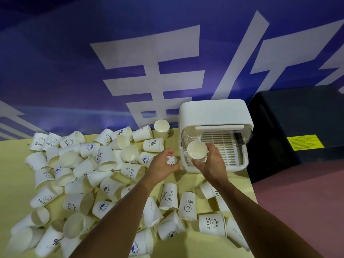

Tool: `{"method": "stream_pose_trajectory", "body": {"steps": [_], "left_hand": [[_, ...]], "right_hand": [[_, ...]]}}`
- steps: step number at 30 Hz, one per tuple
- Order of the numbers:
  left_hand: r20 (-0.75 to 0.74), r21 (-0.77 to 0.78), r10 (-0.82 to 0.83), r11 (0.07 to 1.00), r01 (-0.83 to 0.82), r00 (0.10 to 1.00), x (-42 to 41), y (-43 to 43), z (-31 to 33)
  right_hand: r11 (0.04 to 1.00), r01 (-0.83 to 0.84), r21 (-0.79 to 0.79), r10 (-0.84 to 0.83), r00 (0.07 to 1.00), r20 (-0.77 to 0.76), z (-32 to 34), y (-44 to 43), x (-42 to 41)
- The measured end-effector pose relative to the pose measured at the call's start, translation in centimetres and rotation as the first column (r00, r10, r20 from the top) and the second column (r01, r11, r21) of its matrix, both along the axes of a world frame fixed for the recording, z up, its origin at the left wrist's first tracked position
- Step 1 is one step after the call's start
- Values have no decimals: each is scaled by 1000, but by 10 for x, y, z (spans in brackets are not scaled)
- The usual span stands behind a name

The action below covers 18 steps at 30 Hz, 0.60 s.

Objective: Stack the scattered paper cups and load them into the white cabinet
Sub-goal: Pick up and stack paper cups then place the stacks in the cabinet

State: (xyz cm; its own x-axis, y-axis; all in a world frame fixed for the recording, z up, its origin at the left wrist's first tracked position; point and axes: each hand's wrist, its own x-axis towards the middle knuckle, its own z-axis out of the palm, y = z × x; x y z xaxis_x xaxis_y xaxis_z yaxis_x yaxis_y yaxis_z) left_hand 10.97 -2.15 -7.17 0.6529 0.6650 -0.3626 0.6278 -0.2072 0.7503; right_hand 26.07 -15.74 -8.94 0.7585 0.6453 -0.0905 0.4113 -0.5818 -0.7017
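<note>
Several white printed paper cups (104, 161) lie scattered on the yellow table (11, 155), most on their sides. My right hand (211, 164) grips an upright cup (197, 149), mouth up, at the front left of the open white cabinet (214, 112). My left hand (162, 164) curls round a small cup (171, 160) lying just left of the cabinet. Inside the cabinet a slatted white rack (223, 144) shows, and a stack of cups (191, 136) stands behind the held cup, seen partly through the clear lid.
A black box (297, 123) with a yellow label stands right of the cabinet. A blue wall with white characters (149, 71) rises behind the table. More cups (188, 205) lie under my forearms near the front edge. Pinkish floor (307, 202) shows at right.
</note>
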Motion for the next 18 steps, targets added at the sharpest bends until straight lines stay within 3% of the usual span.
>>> {"method": "stream_pose_trajectory", "body": {"steps": [9,18], "left_hand": [[-17,-5,35,999,-35,999,-6,1,-3],[4,29,52,998,-52,999,-16,0,7]], "right_hand": [[1000,-7,19,8,999,-52,1,4,-5],[992,-129,15,119,946,301,18,1,-13]]}}
